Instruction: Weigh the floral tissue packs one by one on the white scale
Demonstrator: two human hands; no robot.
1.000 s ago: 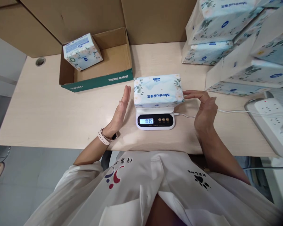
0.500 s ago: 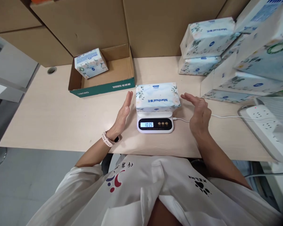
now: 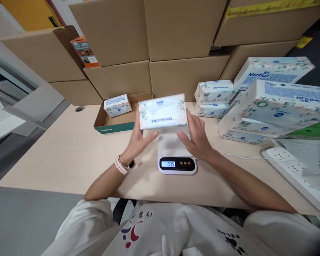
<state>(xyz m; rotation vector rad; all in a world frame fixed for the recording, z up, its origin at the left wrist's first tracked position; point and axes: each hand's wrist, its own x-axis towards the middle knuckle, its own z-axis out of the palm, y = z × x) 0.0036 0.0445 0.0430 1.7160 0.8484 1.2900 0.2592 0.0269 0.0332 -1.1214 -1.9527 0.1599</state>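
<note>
A floral tissue pack hangs in the air above the white kitchen scale, held between both hands. My left hand presses its left end from below, a watch on that wrist. My right hand grips its right end. The scale's platform is bare and its display reads 1035. Behind and to the left stands an open cardboard tray with one tissue pack inside.
Several tissue packs are stacked at the right of the desk. A white power strip lies at the right edge, its cable running to the scale. Large cardboard boxes line the back wall.
Both hands closed in on the pack and lifted it off the scale toward the left. The camera view tilted up, showing more of the boxes behind.
</note>
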